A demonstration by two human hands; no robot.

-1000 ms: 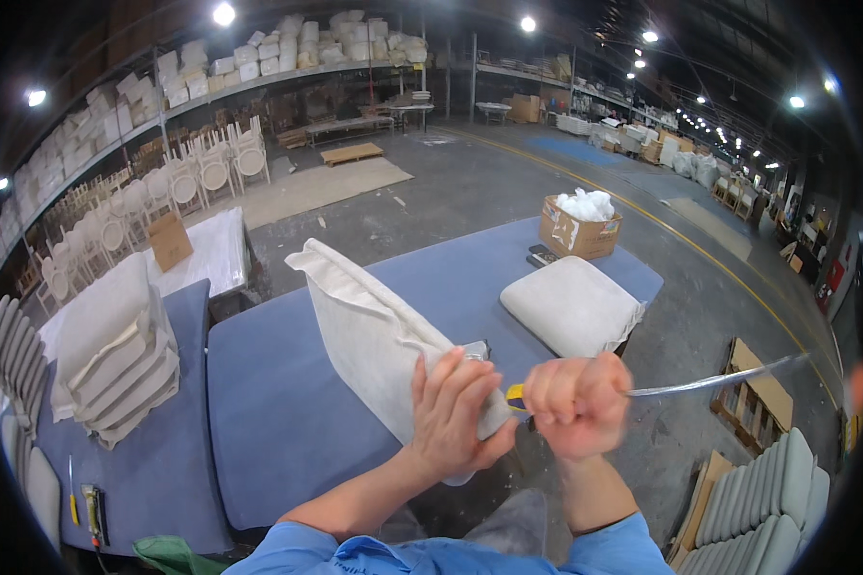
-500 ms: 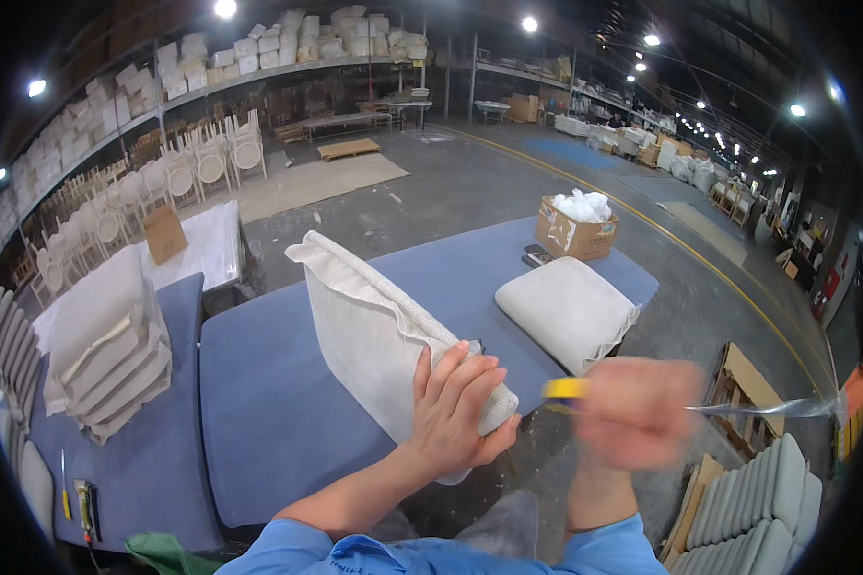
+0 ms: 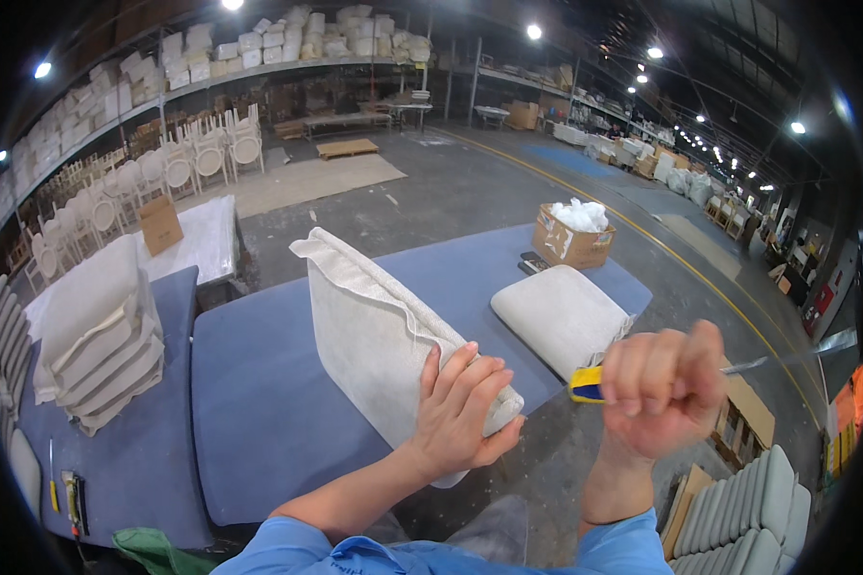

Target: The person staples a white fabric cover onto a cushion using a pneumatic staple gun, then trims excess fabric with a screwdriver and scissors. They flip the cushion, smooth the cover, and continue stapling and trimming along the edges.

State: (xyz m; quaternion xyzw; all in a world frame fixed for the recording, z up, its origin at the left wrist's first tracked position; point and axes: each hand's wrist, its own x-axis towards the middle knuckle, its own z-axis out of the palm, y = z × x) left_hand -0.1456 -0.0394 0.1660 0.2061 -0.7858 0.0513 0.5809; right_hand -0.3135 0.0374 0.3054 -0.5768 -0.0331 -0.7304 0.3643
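A chair seat cushion (image 3: pixel 374 345) in off-white fabric stands tilted on its edge over the blue table (image 3: pixel 249 412), its upper fabric edge loose and wavy. My left hand (image 3: pixel 463 407) grips its near right corner, fingers over the top edge and thumb below. My right hand (image 3: pixel 664 388), raised to the right and apart from the cushion, is closed round the yellow and blue handle of a long-bladed tool (image 3: pixel 588 384). The thin silvery blade points away to the right, blurred, so its exact kind is unclear. Behind, another off-white cushion (image 3: pixel 561 311) lies flat on the table.
An open cardboard box (image 3: pixel 572 244) with white stuffing sits at the table's far end. Stacked cushions (image 3: pixel 101 335) and hand tools (image 3: pixel 73 498) occupy the left table. Grey cushions (image 3: pixel 748 508) are piled at lower right beside a wooden pallet (image 3: pixel 743 417).
My right hand has moved slightly right and up with the tool, and is less blurred. My left hand stays on the cushion, which has hardly moved.
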